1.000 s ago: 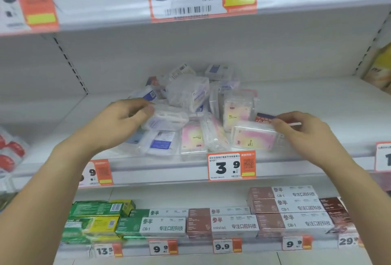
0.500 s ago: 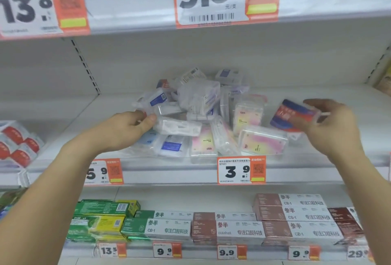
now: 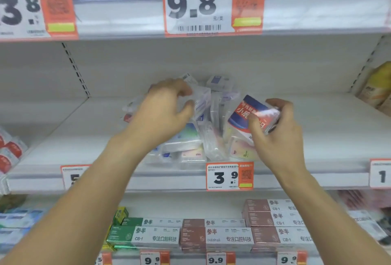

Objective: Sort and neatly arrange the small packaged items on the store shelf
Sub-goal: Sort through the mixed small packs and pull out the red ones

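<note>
A loose heap of small clear-wrapped packs (image 3: 203, 137) lies in the middle of the white shelf (image 3: 84, 137). My right hand (image 3: 277, 135) grips a red and blue pack (image 3: 247, 114), held tilted just above the right side of the heap. My left hand (image 3: 163, 112) reaches over the heap's upper left, fingers curled around a clear pack (image 3: 201, 99) at the top; the blur hides whether the pack is lifted. A pink-tinted pack (image 3: 241, 151) lies at the front right of the heap.
A 3.9 price tag (image 3: 229, 177) hangs on the shelf's front rail below the heap. Toothpaste boxes (image 3: 211, 235) fill the shelf below. Yellow packs (image 3: 378, 87) stand at the far right, red-labelled packs (image 3: 10, 152) at the far left. The upper shelf edge carries a 9.8 tag (image 3: 211, 4).
My right hand pulled the red and blue pack out from the heap's right side and raised it. My left hand moved from the heap's front left up to its top.
</note>
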{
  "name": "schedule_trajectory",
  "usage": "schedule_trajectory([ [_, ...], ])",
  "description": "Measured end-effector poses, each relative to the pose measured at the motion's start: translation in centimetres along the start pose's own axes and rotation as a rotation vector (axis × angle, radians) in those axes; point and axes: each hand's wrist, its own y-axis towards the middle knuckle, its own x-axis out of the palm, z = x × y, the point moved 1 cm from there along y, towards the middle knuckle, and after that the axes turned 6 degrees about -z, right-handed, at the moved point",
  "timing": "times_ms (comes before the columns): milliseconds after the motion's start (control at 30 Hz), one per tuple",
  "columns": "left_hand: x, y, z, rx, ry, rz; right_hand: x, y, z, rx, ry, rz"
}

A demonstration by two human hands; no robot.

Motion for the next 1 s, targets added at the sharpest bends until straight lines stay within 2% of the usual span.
schedule_trajectory([
  [67,2.2,1.0,1.8,0.102,-0.006,-0.035,-0.6,0.2,0.6,0.035,0.033,0.026],
  [133,4.2,2.4,2.7,0.123,0.028,-0.089,-1.1,0.4,1.0,0.059,0.129,0.102],
  [300,8.2,6.4,4.2,-0.218,0.289,-0.39,-2.6,0.7,1.8,0.159,0.419,0.227],
  [400,9.3,7.4,4.3,-0.281,0.259,-0.415,-3.1,0.7,2.4,0.195,0.479,0.221],
  [533,7.4,7.0,3.3,-0.335,0.072,-0.252,-3.9,0.6,2.7,0.234,0.599,0.196],
  [700,3.6,4.5,3.1,-0.322,-0.548,0.074,-5.2,0.6,2.8,0.293,0.777,0.155],
  [800,3.5,3.5,4.7,-0.325,-0.883,0.033,-5.9,0.6,2.9,0.351,0.855,0.102],
  [900,5.0,3.0,6.9,-0.303,-0.947,-0.047,-6.9,0.4,2.9,0.332,0.829,0.11],
  [1000,7.3,2.7,8.9,-0.284,-0.929,-0.088,-8.8,0.4,3.5,0.327,0.734,0.203],
])
